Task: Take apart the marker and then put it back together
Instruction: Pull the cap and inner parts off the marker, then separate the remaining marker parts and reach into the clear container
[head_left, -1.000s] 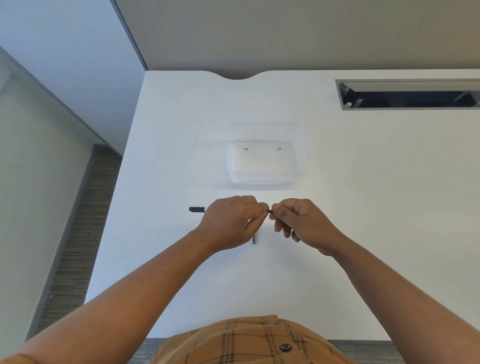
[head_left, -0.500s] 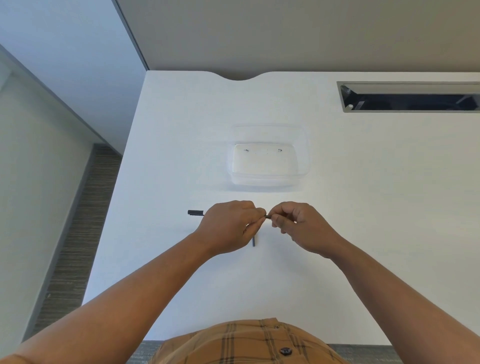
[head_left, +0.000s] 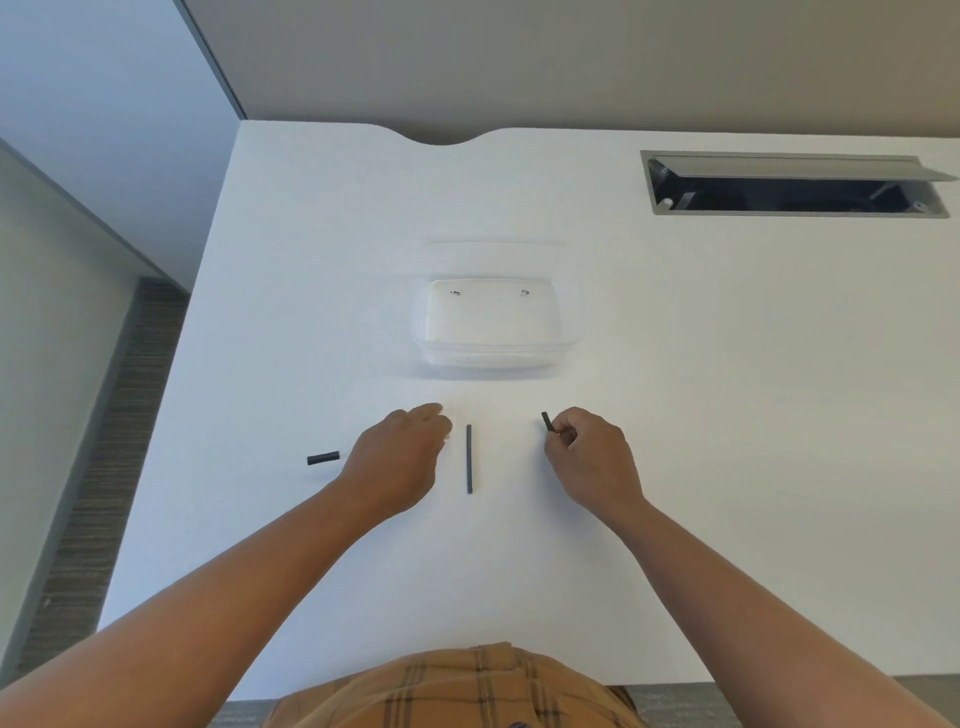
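Here, left to right across the white table (head_left: 291, 249)
Cap piece: a short black marker cap (head_left: 322, 458) lies flat on the table, well left of the centre, its length running left to right, a pale bit showing at its right end
Left hand: the left hand (head_left: 400, 460) is palm down just right of the cap and apart from it, fingers curled loosely under; a small whitish bit shows at the fingertips, but whether the hand grips anything, I cannot tell
Thin rod: a slim dark ink rod (head_left: 469, 458) lies on the table between the two hands, pointing away from the person, touching neither hand
Right hand: the right hand (head_left: 589, 457) is closed in a pinch, thumb and forefinger clamped on a short dark marker piece (head_left: 546, 421) that sticks up and away from the knuckles, tilted slightly left
Container: a clear plastic container (head_left: 493, 358) sits beyond the hands near the middle of the table, with two tiny dark specks on its floor, too small to name
Far right: a grey cable hatch (head_left: 779, 167) is set into the tabletop, lid raised
Bottom edge: an orange plaid shirt (head_left: 457, 691) shows below the forearms
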